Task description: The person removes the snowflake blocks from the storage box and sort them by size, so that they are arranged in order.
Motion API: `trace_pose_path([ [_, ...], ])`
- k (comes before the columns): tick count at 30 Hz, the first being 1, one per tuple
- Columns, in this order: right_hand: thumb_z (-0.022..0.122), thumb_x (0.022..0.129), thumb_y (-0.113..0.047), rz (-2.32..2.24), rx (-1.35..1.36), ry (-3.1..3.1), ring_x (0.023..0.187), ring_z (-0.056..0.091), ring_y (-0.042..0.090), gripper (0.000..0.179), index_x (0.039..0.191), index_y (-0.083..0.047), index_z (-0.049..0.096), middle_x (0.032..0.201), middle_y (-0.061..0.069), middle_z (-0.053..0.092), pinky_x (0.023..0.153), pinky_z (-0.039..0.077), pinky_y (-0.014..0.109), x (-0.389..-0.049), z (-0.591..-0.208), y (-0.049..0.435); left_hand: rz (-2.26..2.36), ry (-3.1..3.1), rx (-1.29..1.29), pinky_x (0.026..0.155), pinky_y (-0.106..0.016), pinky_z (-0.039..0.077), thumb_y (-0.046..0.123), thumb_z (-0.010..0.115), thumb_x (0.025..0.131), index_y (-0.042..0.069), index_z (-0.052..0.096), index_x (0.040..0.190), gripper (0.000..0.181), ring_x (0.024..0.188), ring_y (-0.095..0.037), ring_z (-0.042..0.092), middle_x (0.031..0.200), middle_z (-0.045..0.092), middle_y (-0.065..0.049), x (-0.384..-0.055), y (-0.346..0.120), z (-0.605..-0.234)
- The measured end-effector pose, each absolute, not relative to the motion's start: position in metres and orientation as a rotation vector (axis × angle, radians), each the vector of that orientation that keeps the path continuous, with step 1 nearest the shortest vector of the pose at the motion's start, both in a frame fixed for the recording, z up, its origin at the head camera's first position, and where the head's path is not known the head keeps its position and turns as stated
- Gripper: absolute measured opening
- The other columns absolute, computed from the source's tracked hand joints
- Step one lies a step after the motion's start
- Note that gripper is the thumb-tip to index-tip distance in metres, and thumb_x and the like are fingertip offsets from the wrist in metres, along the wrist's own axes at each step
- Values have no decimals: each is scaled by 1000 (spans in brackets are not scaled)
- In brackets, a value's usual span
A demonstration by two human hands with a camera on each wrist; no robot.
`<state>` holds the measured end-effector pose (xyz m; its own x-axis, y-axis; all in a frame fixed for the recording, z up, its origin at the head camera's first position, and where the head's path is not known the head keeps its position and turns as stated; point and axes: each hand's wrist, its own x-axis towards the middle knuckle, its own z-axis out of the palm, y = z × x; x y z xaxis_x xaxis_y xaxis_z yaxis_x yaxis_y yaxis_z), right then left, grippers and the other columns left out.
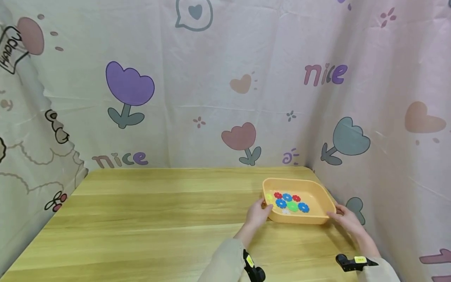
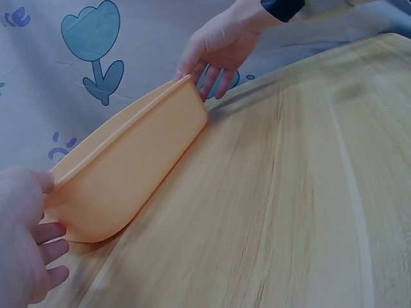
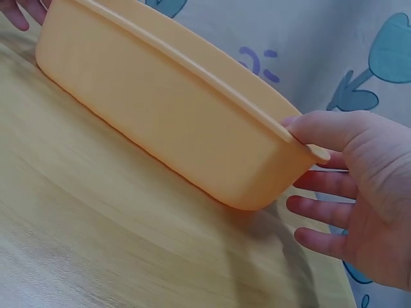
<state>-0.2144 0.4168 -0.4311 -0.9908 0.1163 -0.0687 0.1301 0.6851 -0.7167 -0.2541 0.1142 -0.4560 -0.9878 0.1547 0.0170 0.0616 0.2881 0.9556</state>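
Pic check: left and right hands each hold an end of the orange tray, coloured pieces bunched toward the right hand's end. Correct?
One error: the coloured pieces are bunched toward the end held by the left hand, as the head view shows. The rest stands: that hand and the right hand each hold an end of the orange tray.

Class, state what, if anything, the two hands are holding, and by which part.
An orange tray: the left hand grips its rim at the left end, the right hand at the right end.
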Motion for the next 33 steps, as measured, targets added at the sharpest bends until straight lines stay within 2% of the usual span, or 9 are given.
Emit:
trace_pose_path([
  [4, 57, 92, -27, -1190, 126, 2894, 114, 45, 46, 67, 133, 17, 28, 128, 39, 40, 78, 48, 29, -215, -433, 411, 1864, 2475, 167, 74, -27, 54, 24, 62, 90, -5, 53, 126, 47, 91, -15, 58, 109, 63, -12, -257, 107, -458],
  [10, 59, 91, -21, -1249, 12, 2894, 109, 51, 39, 60, 131, 17, 35, 124, 35, 47, 74, 48, 23, -222, -439, 401, 1894, 2458, 127, 77, -26, 54, 19, 60, 91, -5, 51, 129, 46, 97, -17, 58, 117, 60, -15, -259, 94, -461],
  [14, 61, 89, -21, -1297, -33, 2853, 104, 54, 32, 61, 130, 17, 36, 122, 33, 49, 73, 49, 23, -229, -439, 390, 1908, 2456, 98, 82, -29, 53, 18, 60, 91, -4, 50, 130, 46, 104, -20, 57, 122, 58, -16, -260, 82, -461],
  [16, 62, 89, -22, -1314, -36, 2823, 106, 53, 33, 64, 132, 16, 34, 124, 33, 48, 75, 49, 25, -231, -438, 383, 1917, 2459, 94, 83, -30, 52, 17, 60, 91, -4, 49, 131, 47, 106, -22, 56, 123, 57, -16, -260, 75, -461],
  [21, 61, 89, -21, -1357, -43, 2757, 117, 46, 41, 69, 138, 13, 26, 133, 34, 39, 88, 46, 35, -236, -439, 367, 1952, 2452, 123, 82, -31, 53, 13, 60, 90, -5, 47, 132, 48, 104, -25, 57, 120, 57, -19, -258, 55, -463],
  [25, 62, 89, -20, -1405, -72, 2717, 120, 44, 41, 71, 140, 11, 23, 135, 34, 37, 96, 40, 41, -240, -439, 352, 1985, 2444, 136, 84, -34, 52, 11, 61, 89, -7, 46, 132, 49, 106, -30, 56, 120, 56, -21, -257, 37, -463],
  [28, 62, 88, -20, -1424, -100, 2696, 120, 45, 40, 72, 140, 11, 23, 134, 33, 39, 97, 39, 40, -241, -438, 337, 2010, 2426, 118, 86, -37, 51, 9, 60, 88, -8, 45, 132, 49, 109, -33, 54, 121, 55, -24, -256, 22, -462],
  [33, 62, 89, -19, -1410, -146, 2682, 113, 51, 35, 68, 138, 12, 26, 129, 31, 45, 90, 45, 35, -239, -434, 306, 2044, 2387, 51, 88, -37, 50, 5, 58, 88, -10, 43, 132, 50, 113, -36, 52, 124, 52, -26, -252, -9, -461],
])
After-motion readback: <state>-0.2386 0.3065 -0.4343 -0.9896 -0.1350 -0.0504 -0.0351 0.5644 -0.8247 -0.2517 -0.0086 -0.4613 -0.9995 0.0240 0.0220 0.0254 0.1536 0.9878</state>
